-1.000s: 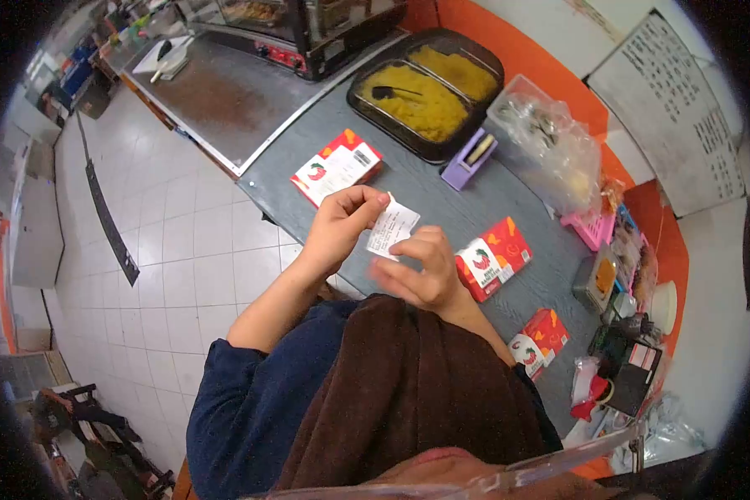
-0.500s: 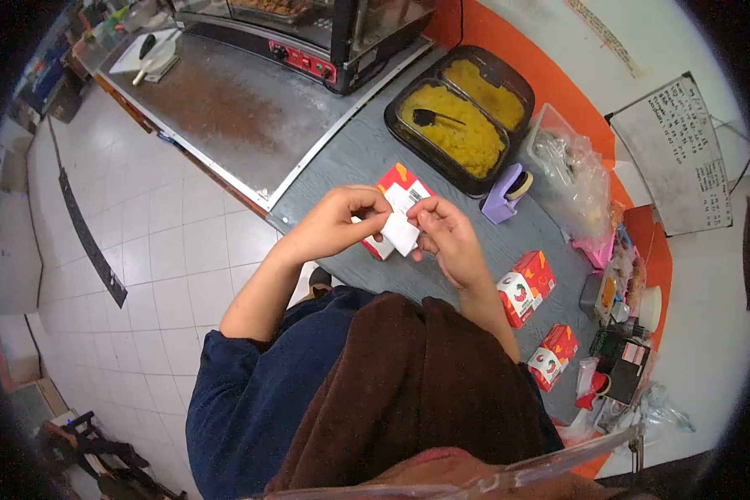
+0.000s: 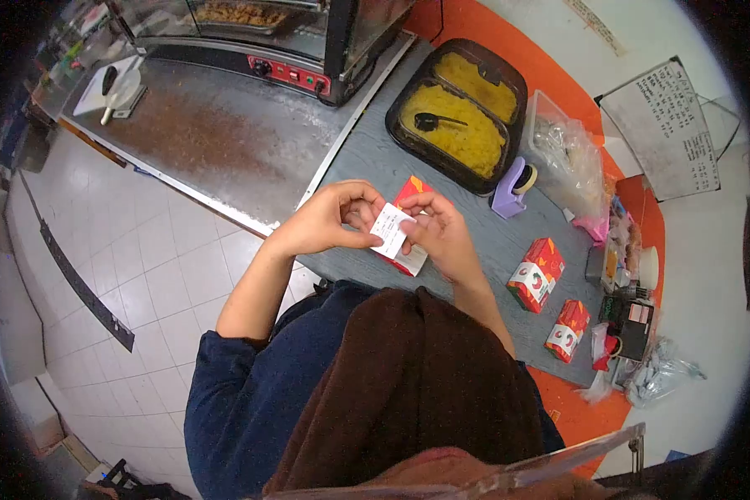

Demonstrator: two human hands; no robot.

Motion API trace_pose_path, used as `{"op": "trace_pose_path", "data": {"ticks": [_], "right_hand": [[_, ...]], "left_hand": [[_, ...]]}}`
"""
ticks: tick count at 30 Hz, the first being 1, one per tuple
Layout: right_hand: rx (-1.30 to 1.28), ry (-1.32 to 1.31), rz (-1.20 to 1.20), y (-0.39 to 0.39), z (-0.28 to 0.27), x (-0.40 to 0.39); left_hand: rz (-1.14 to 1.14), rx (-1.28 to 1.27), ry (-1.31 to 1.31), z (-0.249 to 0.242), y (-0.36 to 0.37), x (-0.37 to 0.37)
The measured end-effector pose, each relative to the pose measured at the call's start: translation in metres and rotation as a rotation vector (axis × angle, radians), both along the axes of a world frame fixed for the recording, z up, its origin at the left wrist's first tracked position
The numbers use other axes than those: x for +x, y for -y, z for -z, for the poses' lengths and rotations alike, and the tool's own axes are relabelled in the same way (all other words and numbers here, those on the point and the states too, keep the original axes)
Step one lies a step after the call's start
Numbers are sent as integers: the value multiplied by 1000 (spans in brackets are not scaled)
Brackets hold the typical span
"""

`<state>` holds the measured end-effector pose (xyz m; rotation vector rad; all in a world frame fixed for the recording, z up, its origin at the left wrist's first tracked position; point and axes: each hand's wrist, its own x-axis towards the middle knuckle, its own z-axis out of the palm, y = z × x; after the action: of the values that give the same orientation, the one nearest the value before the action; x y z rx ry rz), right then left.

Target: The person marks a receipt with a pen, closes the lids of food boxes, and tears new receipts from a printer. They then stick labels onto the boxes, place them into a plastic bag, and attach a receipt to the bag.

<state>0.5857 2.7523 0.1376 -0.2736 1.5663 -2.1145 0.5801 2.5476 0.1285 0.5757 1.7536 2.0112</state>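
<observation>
A small white paper slip (image 3: 388,231) with printed text is held up between both hands. My left hand (image 3: 338,218) pinches its lower left side, thumb along the edge. From the other side, my right hand (image 3: 440,237) grips the slip with its thumb across the printed face. Behind the hands, a red and white box (image 3: 412,187) lies on the grey table, partly covered by the slip and fingers.
A black tray of yellow rice (image 3: 475,150) with a black spoon (image 3: 429,122) stands ahead. Beside it is a purple tape dispenser (image 3: 508,196). Two boxes (image 3: 538,275) (image 3: 567,331) sit at right. A glass display warmer (image 3: 292,71) stands on the metal counter (image 3: 200,117).
The slip has been turned so that its printed side faces me; before, it looked blank and folded. My head view has shifted slightly, and both hands still hold the slip.
</observation>
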Motion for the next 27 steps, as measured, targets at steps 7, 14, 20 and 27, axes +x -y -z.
{"op": "trace_pose_path", "data": {"ticks": [7, 14, 20, 27], "right_hand": [[175, -131, -15, 22, 13, -25], [101, 103, 49, 51, 61, -58], [358, 165, 74, 70, 107, -97], [606, -10, 142, 81, 163, -134]], "left_hand": [[-33, 21, -149, 10, 20, -12], [-423, 170, 91, 63, 33, -39], [-682, 206, 214, 106, 36, -67], [-990, -673, -598, 133, 38, -70]]}}
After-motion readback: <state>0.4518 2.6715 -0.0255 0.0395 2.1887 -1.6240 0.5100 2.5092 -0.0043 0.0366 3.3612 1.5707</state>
